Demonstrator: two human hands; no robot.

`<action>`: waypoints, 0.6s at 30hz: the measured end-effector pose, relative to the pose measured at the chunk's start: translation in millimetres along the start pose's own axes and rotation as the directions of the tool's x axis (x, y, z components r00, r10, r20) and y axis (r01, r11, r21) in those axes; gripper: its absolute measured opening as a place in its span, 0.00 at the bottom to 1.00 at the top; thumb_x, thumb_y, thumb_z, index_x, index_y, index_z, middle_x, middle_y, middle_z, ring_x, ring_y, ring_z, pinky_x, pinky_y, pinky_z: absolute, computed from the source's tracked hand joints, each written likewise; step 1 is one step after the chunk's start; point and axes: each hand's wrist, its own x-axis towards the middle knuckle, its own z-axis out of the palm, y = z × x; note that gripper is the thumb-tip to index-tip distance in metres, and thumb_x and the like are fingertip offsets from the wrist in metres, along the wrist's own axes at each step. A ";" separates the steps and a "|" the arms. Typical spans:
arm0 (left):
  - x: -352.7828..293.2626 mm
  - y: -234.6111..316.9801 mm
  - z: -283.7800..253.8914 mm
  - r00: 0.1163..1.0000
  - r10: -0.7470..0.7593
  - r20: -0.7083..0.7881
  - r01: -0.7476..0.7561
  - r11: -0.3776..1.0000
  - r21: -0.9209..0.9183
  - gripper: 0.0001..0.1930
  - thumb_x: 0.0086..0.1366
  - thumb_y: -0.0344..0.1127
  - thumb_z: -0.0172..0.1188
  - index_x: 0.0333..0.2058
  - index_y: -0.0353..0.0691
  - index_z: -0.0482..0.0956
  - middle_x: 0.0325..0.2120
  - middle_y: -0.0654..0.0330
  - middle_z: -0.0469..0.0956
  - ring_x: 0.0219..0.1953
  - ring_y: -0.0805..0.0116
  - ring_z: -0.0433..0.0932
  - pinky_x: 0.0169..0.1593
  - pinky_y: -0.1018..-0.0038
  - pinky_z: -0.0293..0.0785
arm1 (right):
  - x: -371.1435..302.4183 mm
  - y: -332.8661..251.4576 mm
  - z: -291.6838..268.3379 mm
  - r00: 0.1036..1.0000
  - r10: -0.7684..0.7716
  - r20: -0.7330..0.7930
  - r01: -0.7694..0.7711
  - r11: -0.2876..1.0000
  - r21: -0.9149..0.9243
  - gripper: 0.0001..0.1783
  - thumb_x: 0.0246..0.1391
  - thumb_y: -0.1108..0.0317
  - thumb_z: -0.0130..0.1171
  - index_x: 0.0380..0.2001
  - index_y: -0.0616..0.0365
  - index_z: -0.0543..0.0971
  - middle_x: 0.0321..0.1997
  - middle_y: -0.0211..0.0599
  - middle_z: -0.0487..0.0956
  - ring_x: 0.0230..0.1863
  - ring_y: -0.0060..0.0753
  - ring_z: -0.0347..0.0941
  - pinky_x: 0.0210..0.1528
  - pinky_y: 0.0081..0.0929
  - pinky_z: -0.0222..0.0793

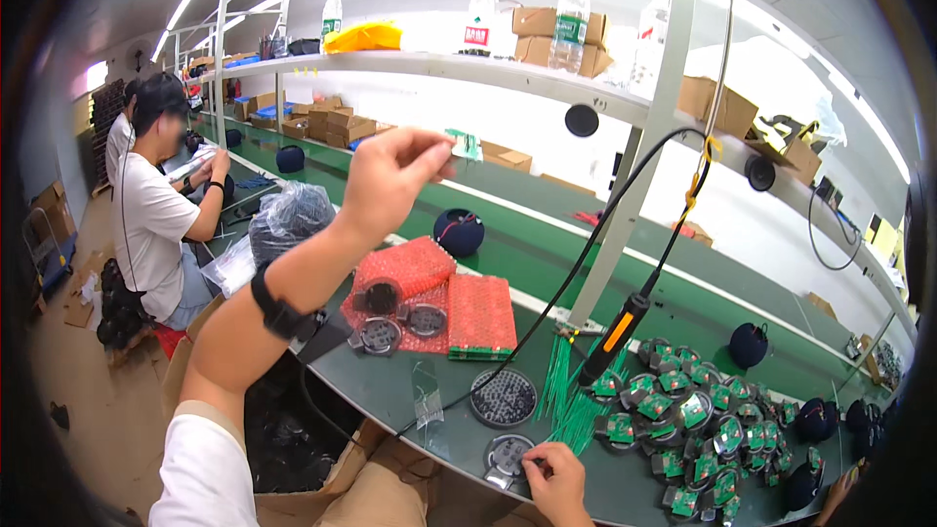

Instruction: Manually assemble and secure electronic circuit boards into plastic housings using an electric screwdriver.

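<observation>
Head view: your left hand (402,171) is raised well above the worktop (390,398), thumb and fingertips pinched together on a small green board (467,145). Your right hand (556,480) is low at the worktop's front edge, fingers curled, with its fingertips at the rim of a round dark part (509,453) that lies flat. You cannot tell from here whether those fingertips grip the part or only touch it.

Just behind that part you have a round black dish (504,397) filled with small pieces, with a clear plastic piece (427,394) to its left. Farther left, red bubble wrap (402,271) lies beside a red-wrapped stack (481,310), and loose round units (381,335) rest on and against the wrap. To your right, green strips (558,371) fan out near a black-and-orange power screwdriver (617,337) hanging on its cord. Beyond them spreads a heap of round parts with green boards (694,412). A dark blue ball (459,232) sits behind the bubble wrap, and a person in a white shirt (151,205) works at your far left.
</observation>
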 end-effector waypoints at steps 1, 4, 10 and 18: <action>21.7 -4.1 2.4 1.000 -0.024 -0.016 0.024 1.000 -0.004 0.08 0.71 0.28 0.61 0.44 0.30 0.83 0.35 0.57 0.86 0.36 0.72 0.85 0.41 0.77 0.81 | 0.2 -2.2 -0.6 0.997 -0.079 -0.021 0.078 0.996 -0.033 0.04 0.52 0.76 0.68 0.33 0.59 0.83 0.36 0.39 0.82 0.27 0.32 0.76 0.31 0.27 0.72; 78.9 -16.6 9.6 0.997 -0.040 -0.065 0.040 0.999 0.012 0.08 0.72 0.27 0.60 0.45 0.31 0.82 0.36 0.56 0.86 0.36 0.71 0.86 0.40 0.76 0.81 | -0.1 -8.0 -2.9 0.992 -0.124 -0.021 0.123 0.990 -0.065 0.05 0.52 0.78 0.66 0.33 0.60 0.81 0.37 0.40 0.81 0.34 0.41 0.79 0.38 0.31 0.73; 158.7 -40.4 20.3 0.990 -0.027 -0.141 0.049 0.987 0.156 0.05 0.69 0.26 0.63 0.42 0.32 0.81 0.35 0.54 0.87 0.35 0.69 0.87 0.38 0.76 0.83 | 2.1 -12.5 -3.8 0.993 -0.120 -0.017 0.119 0.992 -0.042 0.05 0.52 0.77 0.66 0.33 0.59 0.82 0.36 0.41 0.81 0.33 0.42 0.78 0.37 0.32 0.73; 229.1 -83.6 36.5 0.970 0.003 -0.245 0.105 0.897 0.429 0.07 0.65 0.34 0.68 0.38 0.37 0.86 0.32 0.58 0.88 0.33 0.71 0.87 0.40 0.74 0.81 | 3.0 -14.7 -6.0 0.997 -0.083 0.005 0.083 0.995 -0.050 0.05 0.52 0.77 0.66 0.33 0.59 0.81 0.37 0.42 0.81 0.33 0.44 0.78 0.36 0.33 0.73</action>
